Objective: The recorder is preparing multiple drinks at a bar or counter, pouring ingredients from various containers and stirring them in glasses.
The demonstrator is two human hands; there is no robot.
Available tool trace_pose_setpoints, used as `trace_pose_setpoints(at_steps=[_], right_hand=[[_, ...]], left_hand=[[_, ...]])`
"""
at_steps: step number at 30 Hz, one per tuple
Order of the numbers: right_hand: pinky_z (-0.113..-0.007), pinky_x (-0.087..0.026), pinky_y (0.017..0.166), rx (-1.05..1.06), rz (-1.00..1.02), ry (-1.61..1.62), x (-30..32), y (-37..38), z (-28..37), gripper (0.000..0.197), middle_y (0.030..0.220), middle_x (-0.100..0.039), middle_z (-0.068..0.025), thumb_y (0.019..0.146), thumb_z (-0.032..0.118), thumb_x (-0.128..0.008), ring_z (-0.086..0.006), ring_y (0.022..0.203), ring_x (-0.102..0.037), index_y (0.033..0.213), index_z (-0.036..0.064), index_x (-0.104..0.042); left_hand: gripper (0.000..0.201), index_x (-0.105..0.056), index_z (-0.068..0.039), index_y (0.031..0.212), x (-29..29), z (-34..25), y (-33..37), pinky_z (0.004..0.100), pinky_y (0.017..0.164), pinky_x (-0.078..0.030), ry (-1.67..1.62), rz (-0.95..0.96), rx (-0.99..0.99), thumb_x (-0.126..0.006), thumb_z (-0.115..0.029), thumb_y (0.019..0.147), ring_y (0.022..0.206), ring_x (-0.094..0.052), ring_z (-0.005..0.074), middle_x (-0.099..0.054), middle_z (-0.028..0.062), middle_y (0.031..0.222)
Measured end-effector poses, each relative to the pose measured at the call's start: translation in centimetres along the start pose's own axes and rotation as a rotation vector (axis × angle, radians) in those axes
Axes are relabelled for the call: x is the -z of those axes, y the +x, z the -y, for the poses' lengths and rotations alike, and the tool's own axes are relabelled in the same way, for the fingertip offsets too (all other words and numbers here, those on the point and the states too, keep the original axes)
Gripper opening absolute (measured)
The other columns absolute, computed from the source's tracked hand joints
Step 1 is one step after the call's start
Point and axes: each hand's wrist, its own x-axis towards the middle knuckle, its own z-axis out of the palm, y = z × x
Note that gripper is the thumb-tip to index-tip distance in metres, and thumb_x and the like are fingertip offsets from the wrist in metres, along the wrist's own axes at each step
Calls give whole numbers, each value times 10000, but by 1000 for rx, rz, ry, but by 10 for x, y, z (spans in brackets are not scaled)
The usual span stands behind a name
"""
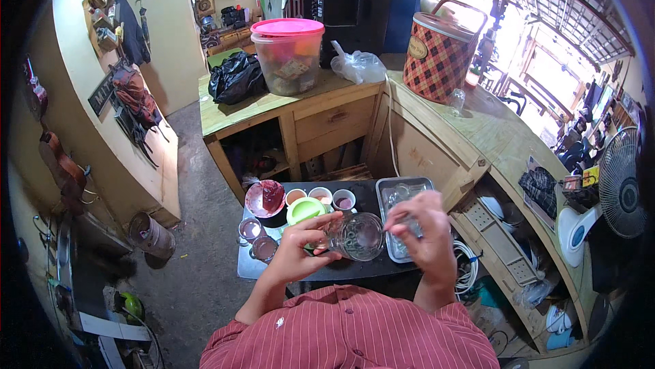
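Observation:
My left hand (308, 243) is closed around a clear drinking glass (361, 238), tipped so that one round end faces up. Just to its right is my right hand (426, 232), raised above the grey rectangular tray (389, 254). Motion smears its fingers, and I cannot make out whether they hold anything. Clear glassware or plastic lies in the tray. Close to my left hand stand a bright green lidded container (305, 209), several white cups, two glass mugs (263, 249) and a dark pot (271, 215) with a red bundle on top.
Behind the low dark table (249, 267) is a wooden counter (334, 99). It bears a pink-lidded tub (286, 62), a black plastic bag (235, 77), a black speaker (349, 14) and a plaid cooler (440, 55). On the right are a fan (621, 181) and a coiled white cable (467, 268).

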Motion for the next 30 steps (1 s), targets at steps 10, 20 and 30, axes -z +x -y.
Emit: trace_pose_setpoints(at_steps=[10,20,30], right_hand=[[-268,-470,670,-208,99,368,0,-10,16,162,770,-688,-80,787,80,-700,-186,769,-680,936,33,-659],[-251,-503,621,-190,-46,571,2,-22,20,126,783,-686,-114,803,-49,-591,-151,703,-660,895,-11,-670],[-261,-505,679,-405,-214,714,-9,-12,32,125,790,-664,-108,879,62,-589,-163,773,-659,948,-21,-651]], left_hand=[[330,-466,8,555,-4,-1,-3,361,882,-473,77,-131,-39,-791,-20,606,1122,-586,300,-582,175,1237],[353,-438,2,551,-7,0,-5,332,839,-486,77,-94,-41,-787,-12,597,1091,-604,263,-572,163,1259],[356,-440,-5,550,-10,7,-9,325,812,-495,50,-101,-88,-790,-34,609,1052,-619,269,-566,165,1267]])
